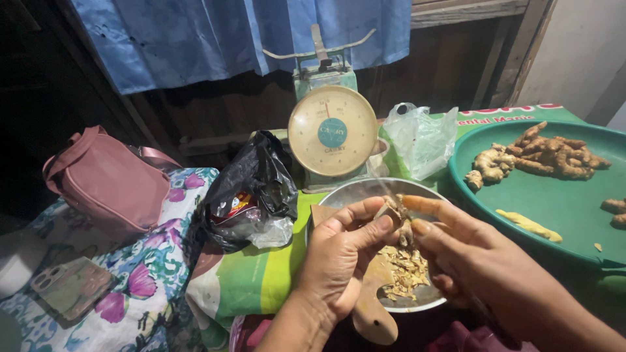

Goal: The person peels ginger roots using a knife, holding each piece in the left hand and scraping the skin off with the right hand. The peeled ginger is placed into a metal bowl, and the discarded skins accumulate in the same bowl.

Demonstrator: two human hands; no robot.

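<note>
Left hand (339,261) pinched a small brown root piece (395,210) between thumb and fingertips, closed around it. Right hand (479,261) met it from the other side, fingers curled shut on the same piece; whether a blade sat in that hand could not be told. Both hands hovered over a metal bowl (352,193), where pale peelings (405,268) had heaped beside a wooden board (373,306) that leaned out over the rim.

Judged that the work would go cleanest with the piece kept directly above the bowl so scraps fall inside, turned a little at a time, skin taken thin.

Just right of the bowl lay a green round tray (554,202) with a pile of knobbly roots (548,156) and one peeled yellow piece (528,225). Behind the bowl stood a dial scale (332,130), a clear plastic bag (420,140) on one side and a black bag (251,189) on the other. Bench covered in green sacking (254,280) and flowered cloth (140,287); a pink handbag (107,182) and a phone (68,287) sat on it at far left. Blue curtain (215,36) hung above dark wooden boards; light was dim.
</note>
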